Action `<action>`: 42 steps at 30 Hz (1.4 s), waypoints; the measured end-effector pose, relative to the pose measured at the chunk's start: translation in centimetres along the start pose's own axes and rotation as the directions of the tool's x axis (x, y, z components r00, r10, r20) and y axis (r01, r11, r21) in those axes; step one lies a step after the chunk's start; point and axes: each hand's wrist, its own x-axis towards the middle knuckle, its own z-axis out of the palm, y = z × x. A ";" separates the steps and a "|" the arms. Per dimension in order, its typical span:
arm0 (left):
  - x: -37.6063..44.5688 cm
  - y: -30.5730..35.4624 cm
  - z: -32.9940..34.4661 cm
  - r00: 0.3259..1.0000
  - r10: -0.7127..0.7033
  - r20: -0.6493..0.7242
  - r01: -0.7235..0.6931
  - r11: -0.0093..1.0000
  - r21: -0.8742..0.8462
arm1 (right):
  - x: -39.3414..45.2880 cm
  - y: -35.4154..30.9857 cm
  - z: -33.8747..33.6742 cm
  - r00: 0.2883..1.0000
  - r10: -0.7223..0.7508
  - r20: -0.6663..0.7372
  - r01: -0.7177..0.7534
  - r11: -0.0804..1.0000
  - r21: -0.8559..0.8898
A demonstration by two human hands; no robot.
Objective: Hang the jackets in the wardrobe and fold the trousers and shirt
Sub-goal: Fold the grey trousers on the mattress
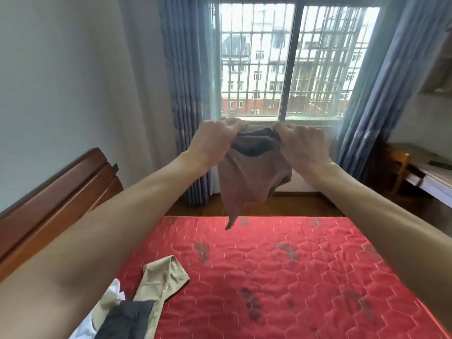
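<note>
A red quilted bed fills the lower half of the view, with a barred window and blue curtains beyond it. At the bed's near left corner lies a small heap: beige trousers, a dark garment and something white, none yet folded. Both arms reach forward and hold a brown garment in the air above the far edge of the bed; it hangs bunched, its lowest tip clear of the bed. The left hand and the right hand each have their fingers curled tight, pinching the garment's darker top band close together. To fold it well, the hands should probably slide apart along that band to its corners, shake the cloth straight, then lay it flat on the bare red surface before folding.
</note>
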 end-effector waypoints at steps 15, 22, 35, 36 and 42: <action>-41.9 23.8 17.4 0.554 -0.072 0.829 0.369 0.914 -0.167 | -44.1 -12.6 15.2 0.699 -0.113 0.706 -0.049 0.978 0.205; -54.3 32.8 18.1 0.335 0.035 0.942 0.434 0.882 -0.187 | -60.1 -17.1 16.2 0.406 -0.199 0.892 -0.057 0.969 0.242; -72.8 43.5 19.8 0.008 0.279 0.960 0.411 0.874 -0.257 | -82.0 -25.3 19.1 0.025 -0.399 0.917 -0.241 0.888 0.393; -73.6 43.7 20.4 0.010 0.279 0.960 0.413 0.873 -0.258 | -82.8 -25.7 19.5 0.033 -0.381 0.924 -0.266 0.888 0.376; -76.7 43.7 25.7 0.112 0.016 0.994 0.529 0.846 -0.073 | -85.8 -25.6 23.2 0.465 0.007 0.886 -0.476 0.845 0.243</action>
